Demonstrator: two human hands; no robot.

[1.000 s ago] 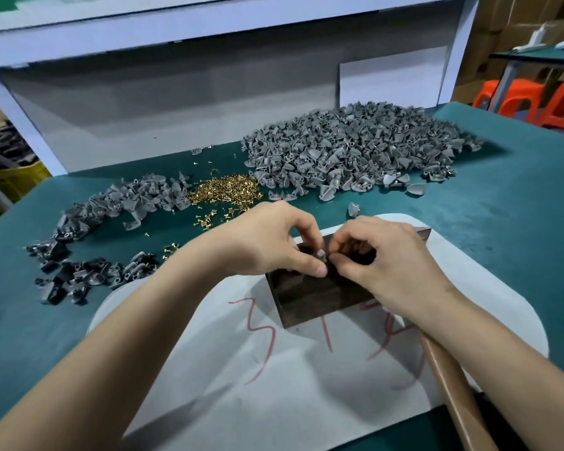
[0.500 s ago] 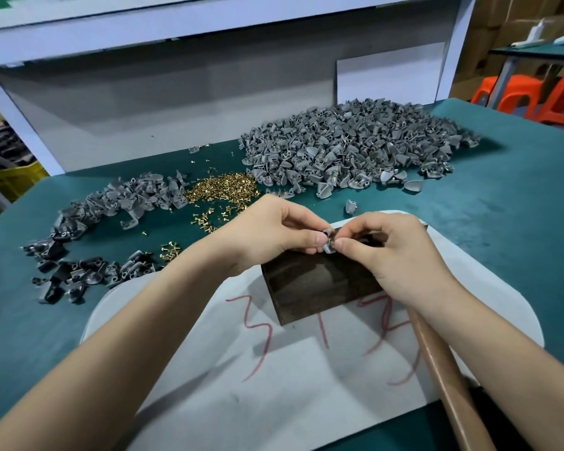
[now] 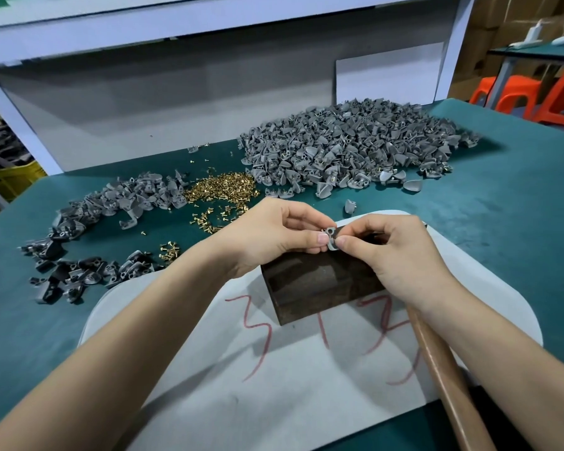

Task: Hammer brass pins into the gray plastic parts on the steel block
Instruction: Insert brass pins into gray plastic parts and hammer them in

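Observation:
A small gray plastic part (image 3: 331, 237) is pinched between the fingertips of my left hand (image 3: 274, 236) and my right hand (image 3: 394, 255), just above the back edge of the dark steel block (image 3: 310, 284). The block stands on a white sheet (image 3: 228, 385) with red marks. A heap of brass pins (image 3: 220, 188) lies on the green table behind my left hand. A wooden hammer handle (image 3: 446, 372) runs under my right forearm; its head is hidden.
A large pile of gray parts (image 3: 349, 148) lies at the back right, a smaller pile (image 3: 124, 203) at the left, darker parts (image 3: 69, 275) at the near left. One loose part (image 3: 350, 207) sits behind the block. Orange stools (image 3: 534, 96) stand far right.
Both hands have lifted the gray part slightly above the block and turned it between the fingertips. The block and hammer handle have stayed in place.

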